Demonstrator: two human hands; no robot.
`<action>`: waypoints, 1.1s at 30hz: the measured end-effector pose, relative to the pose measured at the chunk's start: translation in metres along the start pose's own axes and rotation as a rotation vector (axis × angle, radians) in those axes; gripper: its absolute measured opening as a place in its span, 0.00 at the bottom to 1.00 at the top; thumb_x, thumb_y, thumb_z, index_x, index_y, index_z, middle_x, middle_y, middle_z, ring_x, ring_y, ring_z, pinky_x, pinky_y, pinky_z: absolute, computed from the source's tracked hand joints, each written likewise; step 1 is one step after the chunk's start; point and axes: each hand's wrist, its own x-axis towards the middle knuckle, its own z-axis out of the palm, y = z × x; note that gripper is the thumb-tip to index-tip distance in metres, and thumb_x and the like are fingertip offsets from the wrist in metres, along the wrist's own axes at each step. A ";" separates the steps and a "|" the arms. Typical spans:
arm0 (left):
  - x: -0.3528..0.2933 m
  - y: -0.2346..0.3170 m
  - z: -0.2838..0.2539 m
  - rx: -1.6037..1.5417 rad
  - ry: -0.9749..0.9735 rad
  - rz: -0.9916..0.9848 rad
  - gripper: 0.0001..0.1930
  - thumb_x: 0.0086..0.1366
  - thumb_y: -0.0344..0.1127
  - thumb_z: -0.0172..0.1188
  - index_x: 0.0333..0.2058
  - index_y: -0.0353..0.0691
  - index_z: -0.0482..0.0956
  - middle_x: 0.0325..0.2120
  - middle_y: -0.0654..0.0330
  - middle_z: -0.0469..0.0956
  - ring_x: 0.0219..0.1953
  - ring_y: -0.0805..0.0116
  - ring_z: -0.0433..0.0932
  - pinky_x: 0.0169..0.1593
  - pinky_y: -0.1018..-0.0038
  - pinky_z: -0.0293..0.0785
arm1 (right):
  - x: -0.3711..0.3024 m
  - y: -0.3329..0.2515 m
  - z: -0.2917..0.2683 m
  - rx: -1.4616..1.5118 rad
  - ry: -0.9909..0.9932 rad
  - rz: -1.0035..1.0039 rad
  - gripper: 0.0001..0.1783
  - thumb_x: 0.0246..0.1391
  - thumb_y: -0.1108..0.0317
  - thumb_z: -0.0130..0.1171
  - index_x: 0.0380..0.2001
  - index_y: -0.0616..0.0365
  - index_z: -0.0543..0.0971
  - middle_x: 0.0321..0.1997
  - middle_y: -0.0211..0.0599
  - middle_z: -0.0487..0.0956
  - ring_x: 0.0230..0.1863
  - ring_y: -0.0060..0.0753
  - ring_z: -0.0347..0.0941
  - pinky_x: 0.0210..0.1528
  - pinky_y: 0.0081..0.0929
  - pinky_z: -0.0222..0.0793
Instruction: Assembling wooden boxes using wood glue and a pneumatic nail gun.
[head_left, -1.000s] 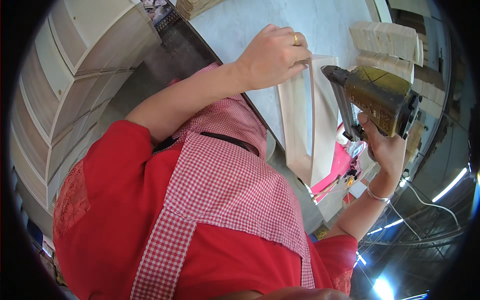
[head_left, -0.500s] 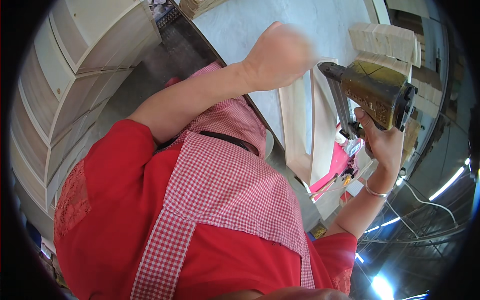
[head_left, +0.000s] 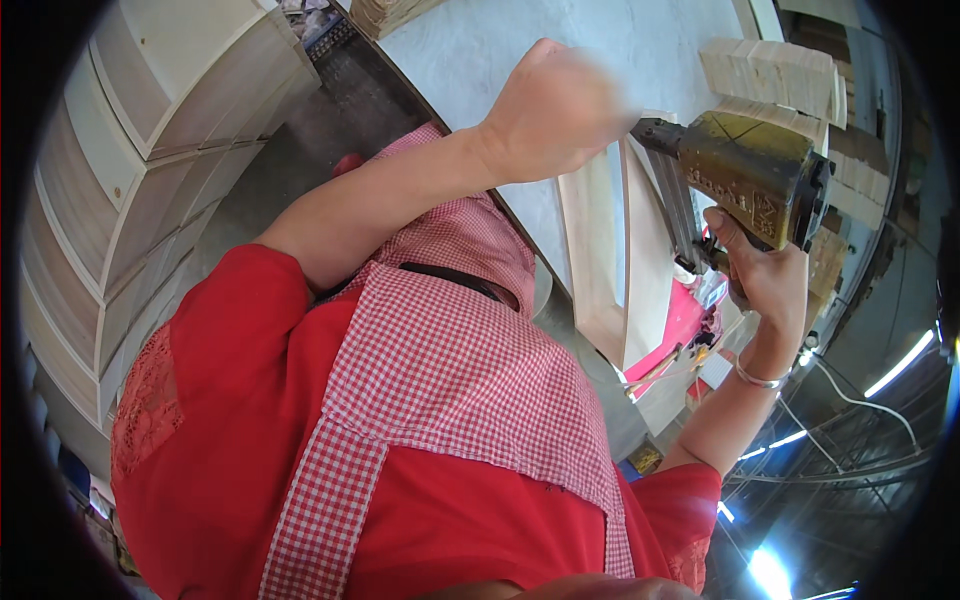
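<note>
My right hand (head_left: 765, 270) is wrapped around the handle of a nail gun (head_left: 745, 165) with a worn yellowish-brown body and a long slanted magazine. The gun's dark nose points left and comes close to my left hand (head_left: 550, 115). That left hand is closed in a fist over the worktable, its far side blurred, so whatever it holds is hidden. Just below the two hands a pale wooden frame (head_left: 595, 265) lies on the light table top (head_left: 480, 60), with part of it behind the gun.
Stacks of pale wooden drawer-like boxes (head_left: 190, 70) rise at the left. Bundled wood strips (head_left: 770, 75) are piled at the table's far right. A pink surface (head_left: 670, 325) with small tools on it is beyond the frame. A pale hose (head_left: 870, 405) hangs at right.
The nail gun has shifted slightly left and its nose has dipped toward my left hand. My left hand has barely moved.
</note>
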 end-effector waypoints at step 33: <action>0.029 0.001 -0.010 0.523 -0.662 -0.328 0.15 0.57 0.42 0.55 0.28 0.34 0.82 0.26 0.42 0.80 0.33 0.43 0.81 0.40 0.55 0.77 | -0.176 0.357 0.157 -0.381 0.580 0.740 0.33 0.53 0.67 0.57 0.64 0.50 0.64 0.36 0.62 0.79 0.39 0.63 0.77 0.39 0.52 0.72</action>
